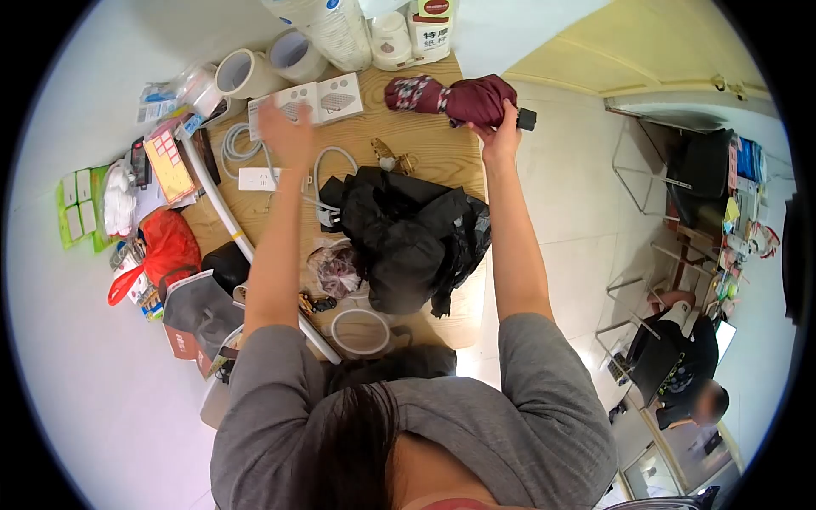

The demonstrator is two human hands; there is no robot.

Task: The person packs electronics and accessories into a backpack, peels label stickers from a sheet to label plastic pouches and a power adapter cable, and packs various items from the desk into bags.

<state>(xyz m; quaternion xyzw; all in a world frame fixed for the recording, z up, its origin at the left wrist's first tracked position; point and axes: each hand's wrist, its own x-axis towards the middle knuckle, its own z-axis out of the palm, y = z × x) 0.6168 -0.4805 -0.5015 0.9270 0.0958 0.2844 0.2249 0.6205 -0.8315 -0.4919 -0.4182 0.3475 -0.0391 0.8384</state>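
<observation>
A folded maroon umbrella (480,100) with a patterned band lies across the table's back right corner. My right hand (500,136) grips it near its black handle (527,119). Over the white boxes (340,95) at the back is my left hand (286,134), smeared by motion, so its fingers cannot be made out. Black crumpled cloth or bags (408,238) fill the middle of the wooden table (353,140). Between my arms and behind the cloth sits a small brown and gold item (393,157). A white power strip (259,178) is beside my left forearm.
Tape rolls (242,74) and stacked cups (331,34) stand along the back. A red bag (170,246) and a grey bag (201,310) are at the left. A clear round container (360,332) sits near my body. Another person (693,365) sits at the far right.
</observation>
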